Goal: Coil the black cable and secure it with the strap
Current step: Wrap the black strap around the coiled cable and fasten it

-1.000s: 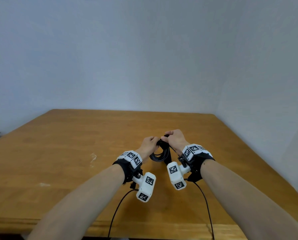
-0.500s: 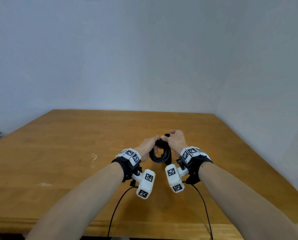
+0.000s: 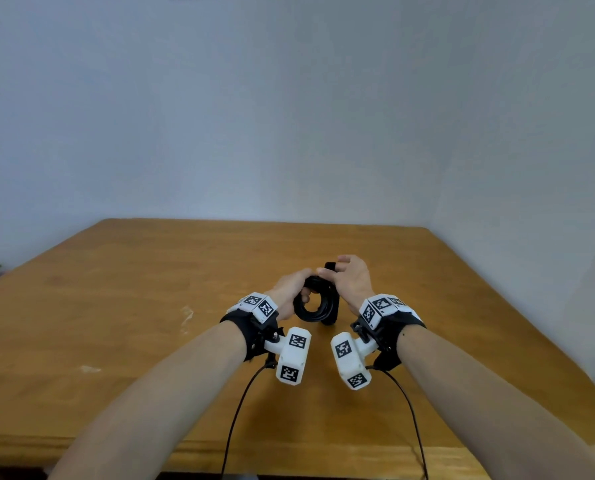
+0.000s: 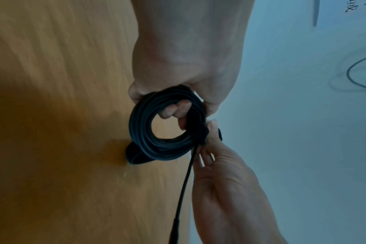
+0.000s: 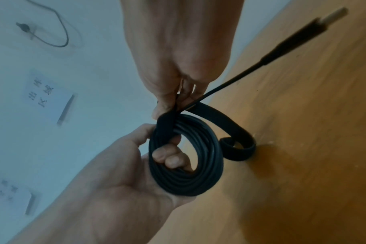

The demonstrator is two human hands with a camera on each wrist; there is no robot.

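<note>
The black cable (image 5: pixel 186 158) is wound into a round coil of several smooth, rubbery turns, held just above the wooden table (image 3: pixel 123 306). The left hand (image 5: pixel 123 165) grips the coil, its fingers (image 5: pixel 167 156) curled through the centre hole and the thumb on the outside. The right hand (image 5: pixel 178 69) meets the coil's top and pinches the strap (image 5: pixel 226 125), a flat, matte black band that wraps once over the turns there. The strap's free length arcs away and curls into a loop that seems to touch the table. One thin cable end runs out past the right fingers to a long plug (image 5: pixel 299 33) with a pale metal tip.
</note>
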